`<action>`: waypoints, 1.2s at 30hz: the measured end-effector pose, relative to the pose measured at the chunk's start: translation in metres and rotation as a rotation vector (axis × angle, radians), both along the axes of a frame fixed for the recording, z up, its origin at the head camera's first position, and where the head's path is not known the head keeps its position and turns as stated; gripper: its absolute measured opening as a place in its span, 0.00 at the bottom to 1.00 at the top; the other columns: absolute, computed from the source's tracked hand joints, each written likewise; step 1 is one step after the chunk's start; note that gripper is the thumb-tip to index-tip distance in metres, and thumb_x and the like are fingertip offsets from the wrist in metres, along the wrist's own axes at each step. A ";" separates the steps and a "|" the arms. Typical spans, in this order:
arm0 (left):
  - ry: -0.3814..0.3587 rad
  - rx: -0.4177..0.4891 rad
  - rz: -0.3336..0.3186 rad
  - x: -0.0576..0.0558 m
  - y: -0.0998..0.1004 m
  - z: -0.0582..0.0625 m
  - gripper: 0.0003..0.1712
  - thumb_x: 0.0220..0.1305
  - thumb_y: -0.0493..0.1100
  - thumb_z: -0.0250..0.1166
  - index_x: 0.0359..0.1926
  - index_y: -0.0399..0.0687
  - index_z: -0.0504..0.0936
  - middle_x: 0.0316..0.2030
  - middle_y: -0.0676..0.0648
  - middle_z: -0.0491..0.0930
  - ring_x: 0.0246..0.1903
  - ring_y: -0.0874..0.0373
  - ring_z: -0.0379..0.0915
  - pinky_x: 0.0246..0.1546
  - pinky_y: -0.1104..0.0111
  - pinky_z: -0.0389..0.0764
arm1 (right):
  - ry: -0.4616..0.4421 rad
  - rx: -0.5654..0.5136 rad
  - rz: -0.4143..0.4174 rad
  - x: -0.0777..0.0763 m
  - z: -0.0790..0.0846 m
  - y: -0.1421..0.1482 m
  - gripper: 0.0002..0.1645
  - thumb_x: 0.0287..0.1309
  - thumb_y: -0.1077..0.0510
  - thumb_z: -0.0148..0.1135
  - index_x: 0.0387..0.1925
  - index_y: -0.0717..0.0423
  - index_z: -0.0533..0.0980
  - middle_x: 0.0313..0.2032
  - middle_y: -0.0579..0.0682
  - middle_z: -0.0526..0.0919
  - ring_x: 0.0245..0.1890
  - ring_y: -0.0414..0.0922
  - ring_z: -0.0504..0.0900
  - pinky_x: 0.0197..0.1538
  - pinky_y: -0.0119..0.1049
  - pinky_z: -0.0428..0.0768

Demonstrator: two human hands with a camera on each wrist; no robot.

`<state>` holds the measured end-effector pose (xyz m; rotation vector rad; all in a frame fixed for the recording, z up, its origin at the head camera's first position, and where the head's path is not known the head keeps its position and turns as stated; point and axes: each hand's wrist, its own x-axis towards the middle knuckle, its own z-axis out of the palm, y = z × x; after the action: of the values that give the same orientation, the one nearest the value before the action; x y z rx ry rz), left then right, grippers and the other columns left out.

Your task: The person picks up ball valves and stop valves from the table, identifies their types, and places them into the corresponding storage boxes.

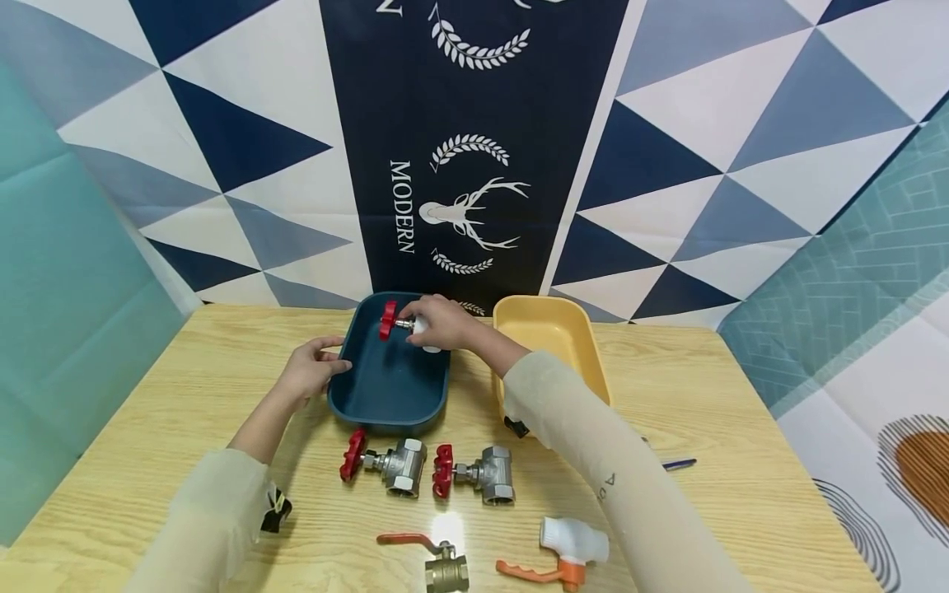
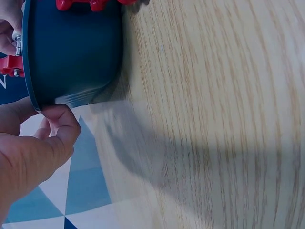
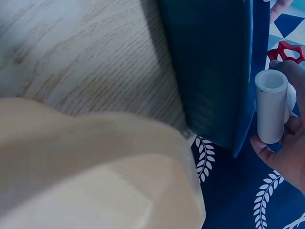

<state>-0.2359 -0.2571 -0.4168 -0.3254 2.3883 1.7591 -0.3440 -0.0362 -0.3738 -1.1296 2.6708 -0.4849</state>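
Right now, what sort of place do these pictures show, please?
Probably an indoor tabletop workspace for plumbing parts; whether home or workshop, I cannot tell. Red-handwheel valves lie on a wood-grain table before a blue tray, with a printed backdrop behind.

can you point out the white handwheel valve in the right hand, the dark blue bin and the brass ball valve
white handwheel valve (image 3: 270,113): right wrist view, on its white tubular body
dark blue bin (image 1: 389,383): head view, on its bare floor
brass ball valve (image 1: 446,575): head view, on its brass body
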 end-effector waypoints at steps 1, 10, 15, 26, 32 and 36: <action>-0.001 0.001 -0.001 0.000 0.000 0.000 0.30 0.64 0.35 0.56 0.66 0.36 0.60 0.42 0.41 0.70 0.30 0.62 0.72 0.28 0.73 0.79 | -0.002 0.002 -0.001 0.000 -0.001 0.000 0.24 0.56 0.49 0.63 0.55 0.46 0.75 0.52 0.51 0.76 0.48 0.47 0.70 0.44 0.38 0.69; -0.003 -0.001 0.001 0.001 -0.001 0.000 0.30 0.65 0.35 0.56 0.66 0.36 0.60 0.41 0.42 0.69 0.30 0.62 0.71 0.28 0.73 0.78 | -0.011 0.016 -0.013 -0.004 -0.006 -0.006 0.24 0.55 0.49 0.64 0.55 0.46 0.75 0.52 0.50 0.76 0.48 0.46 0.70 0.46 0.39 0.70; -0.007 0.001 0.003 0.001 0.000 0.000 0.30 0.64 0.35 0.57 0.66 0.36 0.60 0.40 0.43 0.68 0.30 0.61 0.70 0.28 0.74 0.77 | 0.011 0.031 -0.012 -0.004 -0.009 -0.010 0.24 0.55 0.49 0.64 0.55 0.46 0.75 0.52 0.50 0.77 0.47 0.46 0.71 0.45 0.38 0.72; -0.012 0.005 0.010 0.001 -0.002 0.000 0.30 0.65 0.35 0.56 0.66 0.38 0.60 0.42 0.42 0.69 0.31 0.61 0.71 0.27 0.73 0.76 | 0.002 0.049 -0.029 -0.004 -0.010 -0.013 0.25 0.55 0.50 0.64 0.55 0.48 0.75 0.51 0.52 0.77 0.47 0.46 0.72 0.45 0.37 0.73; -0.015 0.008 0.016 0.001 -0.002 0.000 0.30 0.64 0.35 0.56 0.66 0.38 0.60 0.42 0.42 0.69 0.30 0.61 0.71 0.27 0.74 0.76 | 0.017 0.058 -0.027 -0.005 -0.015 -0.015 0.25 0.55 0.50 0.64 0.55 0.49 0.75 0.50 0.52 0.78 0.46 0.46 0.73 0.43 0.35 0.73; -0.015 0.005 0.017 0.001 -0.001 0.000 0.30 0.64 0.35 0.56 0.66 0.38 0.61 0.43 0.41 0.69 0.30 0.62 0.71 0.26 0.74 0.76 | 0.025 0.067 -0.040 -0.008 -0.019 -0.016 0.25 0.55 0.50 0.65 0.55 0.48 0.75 0.50 0.51 0.78 0.46 0.46 0.73 0.43 0.34 0.73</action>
<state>-0.2348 -0.2584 -0.4167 -0.3583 2.3778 1.7631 -0.3524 -0.0519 -0.3929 -1.0723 2.7144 -0.3875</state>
